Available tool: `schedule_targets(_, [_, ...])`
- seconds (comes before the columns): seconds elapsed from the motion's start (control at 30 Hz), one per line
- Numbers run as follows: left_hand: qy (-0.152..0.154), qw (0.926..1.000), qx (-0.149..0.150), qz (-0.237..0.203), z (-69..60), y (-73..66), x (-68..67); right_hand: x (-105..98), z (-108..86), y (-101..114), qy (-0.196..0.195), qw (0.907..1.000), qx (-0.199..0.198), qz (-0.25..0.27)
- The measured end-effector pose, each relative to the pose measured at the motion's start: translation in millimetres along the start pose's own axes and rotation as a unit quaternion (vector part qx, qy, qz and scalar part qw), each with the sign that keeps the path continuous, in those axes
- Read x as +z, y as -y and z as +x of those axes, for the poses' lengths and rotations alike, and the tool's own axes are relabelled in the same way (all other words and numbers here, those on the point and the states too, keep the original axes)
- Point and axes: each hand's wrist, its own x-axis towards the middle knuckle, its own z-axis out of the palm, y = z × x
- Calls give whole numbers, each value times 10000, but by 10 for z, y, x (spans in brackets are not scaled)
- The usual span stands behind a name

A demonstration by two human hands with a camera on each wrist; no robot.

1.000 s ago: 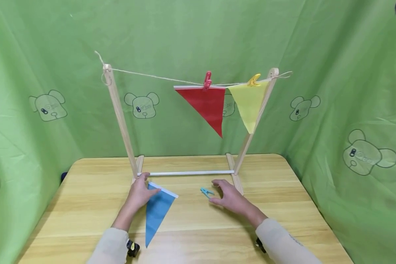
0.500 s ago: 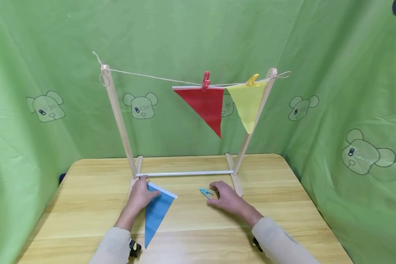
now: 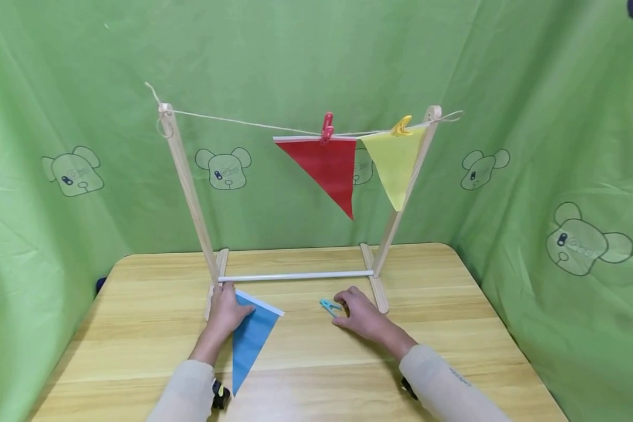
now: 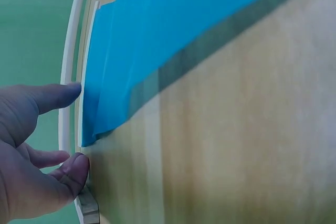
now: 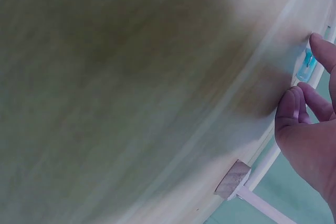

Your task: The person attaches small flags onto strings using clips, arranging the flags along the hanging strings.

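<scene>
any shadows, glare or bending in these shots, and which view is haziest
Head: fairly even light, with a pale sheen on the table near the bottom edge; left wrist: a dark shadow beside the blue flag, and the white bar looks bowed, probably lens distortion; right wrist: haziest, broad dim shadow, soft wood grain.

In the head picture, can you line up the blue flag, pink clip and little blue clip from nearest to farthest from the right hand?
From the right hand:
1. Little blue clip: just left, by the fingertips.
2. Blue flag: farther left.
3. Pink clip: high on the string.
</scene>
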Motion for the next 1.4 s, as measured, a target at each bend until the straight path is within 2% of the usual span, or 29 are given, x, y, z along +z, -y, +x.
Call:
schedule_targets(0.2, [-19,9999,-138,-28,8,-10,25,23,14,-22,-92,9999,-33,-42])
schedule_targets(0.67, [-159,9997,-148,130,19,-20,54,32,21,12,-130,9999,23,-85])
schedule_targets(0.97, [-295,9994,-11,175,6,-40,70,39,26,58,-187,9997,-95,-133])
schedule_targets(1.4, [-441,9989,-79,168,-10,-51,95,30,22,76,-126,9999,16,-20])
